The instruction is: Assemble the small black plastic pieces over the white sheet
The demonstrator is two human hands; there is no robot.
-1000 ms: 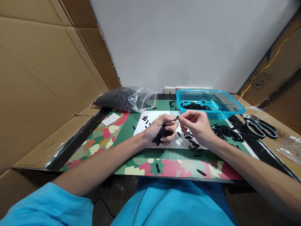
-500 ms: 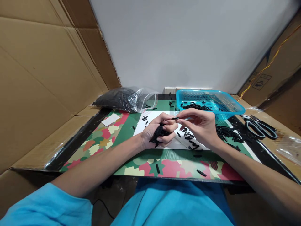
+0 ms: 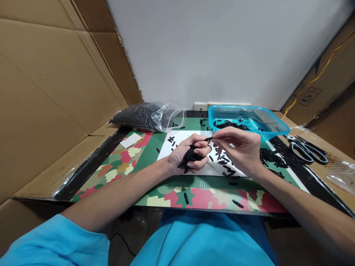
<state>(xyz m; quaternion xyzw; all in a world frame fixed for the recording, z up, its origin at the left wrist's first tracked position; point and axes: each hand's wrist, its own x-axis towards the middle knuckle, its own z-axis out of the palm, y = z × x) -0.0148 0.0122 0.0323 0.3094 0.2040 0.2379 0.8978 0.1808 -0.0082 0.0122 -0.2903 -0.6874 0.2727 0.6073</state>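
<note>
My left hand (image 3: 186, 155) is curled around a bundle of small black plastic pieces (image 3: 189, 157) above a white sheet (image 3: 183, 137). Its thumb and forefinger pinch one end of a single black piece (image 3: 208, 139). My right hand (image 3: 240, 149) pinches the other end of that piece with its fingertips. Several loose black pieces (image 3: 223, 163) lie on the sheet just under my right hand.
A blue plastic basket (image 3: 274, 127) with black pieces stands at the back right. A clear bag of black pieces (image 3: 144, 116) lies at the back left. Scissors (image 3: 306, 149) rest at the right. The camouflage mat (image 3: 116, 164) covers the table; cardboard walls stand left and right.
My right hand has shifted slightly right and turned while it keeps pinching the single black piece. My left hand has stayed in place with its bundle.
</note>
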